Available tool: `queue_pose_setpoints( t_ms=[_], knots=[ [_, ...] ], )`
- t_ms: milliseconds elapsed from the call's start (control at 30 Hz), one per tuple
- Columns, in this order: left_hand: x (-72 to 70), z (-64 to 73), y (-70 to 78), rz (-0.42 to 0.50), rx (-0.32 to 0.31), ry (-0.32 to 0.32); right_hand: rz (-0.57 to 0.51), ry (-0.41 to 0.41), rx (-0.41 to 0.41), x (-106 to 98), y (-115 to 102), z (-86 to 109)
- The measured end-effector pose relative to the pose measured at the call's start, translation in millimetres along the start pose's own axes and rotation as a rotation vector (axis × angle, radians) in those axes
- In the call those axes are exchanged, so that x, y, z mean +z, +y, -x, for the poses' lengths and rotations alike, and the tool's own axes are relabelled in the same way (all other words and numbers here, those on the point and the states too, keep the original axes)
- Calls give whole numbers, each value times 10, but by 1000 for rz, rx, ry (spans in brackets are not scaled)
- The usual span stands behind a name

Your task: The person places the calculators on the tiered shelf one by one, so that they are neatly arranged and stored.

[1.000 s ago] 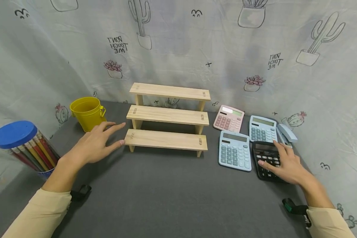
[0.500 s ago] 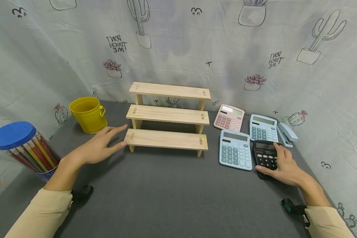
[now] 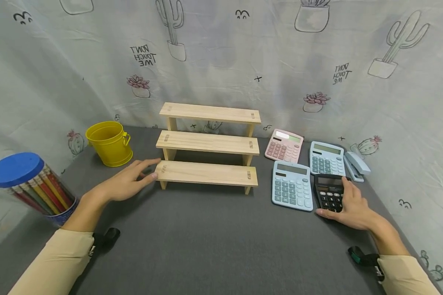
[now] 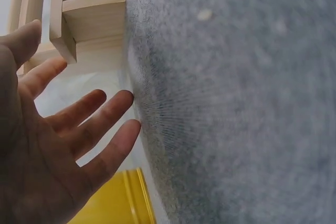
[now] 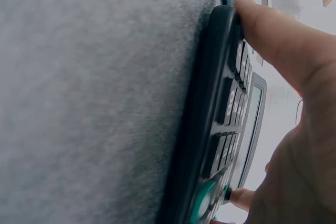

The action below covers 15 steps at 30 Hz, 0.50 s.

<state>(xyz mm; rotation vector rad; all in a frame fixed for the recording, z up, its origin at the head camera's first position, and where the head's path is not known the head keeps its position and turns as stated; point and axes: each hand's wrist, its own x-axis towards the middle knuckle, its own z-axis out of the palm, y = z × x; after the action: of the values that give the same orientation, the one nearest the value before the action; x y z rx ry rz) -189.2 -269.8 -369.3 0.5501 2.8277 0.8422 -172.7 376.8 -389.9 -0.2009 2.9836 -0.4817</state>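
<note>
My left hand (image 3: 127,182) reaches to the left end of a three-step wooden display stand (image 3: 206,172). Its fingers are loosely extended; in the left wrist view the index fingertip (image 4: 60,65) is right at the lowest step's edge, the thumb above. My right hand (image 3: 354,209) spans a black calculator (image 3: 328,192), thumb at its left edge and index finger at its upper right edge. In the right wrist view the thumb (image 5: 257,19) holds a near corner of the calculator (image 5: 207,98), which lies low over the grey cloth. The palm hides its lower right part.
A light blue calculator (image 3: 291,186), a pink one (image 3: 284,146) and another blue one (image 3: 326,159) lie around the black one. A pale blue stapler (image 3: 356,164) lies at right. A yellow bucket (image 3: 110,145) and a blue-lidded tub of pencils (image 3: 46,188) stand at left.
My left hand has moved slightly right, up to the stand's lowest step. My right thumb has slid left to the black calculator's edge, and the index finger has settled at its upper right.
</note>
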Motion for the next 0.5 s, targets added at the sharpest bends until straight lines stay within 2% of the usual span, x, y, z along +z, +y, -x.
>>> queue_pose_setpoints(
  t_ms=[200,367,500],
  knots=[
    [4,-47,-29,40,-10,-32,-26,9,4,11,13,13],
    [14,-92,-69,134,-53,-107,-14,27,2,0,10,-3],
    [-7,-129,-88,188,-91,-168,6,11,41,-1,4,27]
  ],
)
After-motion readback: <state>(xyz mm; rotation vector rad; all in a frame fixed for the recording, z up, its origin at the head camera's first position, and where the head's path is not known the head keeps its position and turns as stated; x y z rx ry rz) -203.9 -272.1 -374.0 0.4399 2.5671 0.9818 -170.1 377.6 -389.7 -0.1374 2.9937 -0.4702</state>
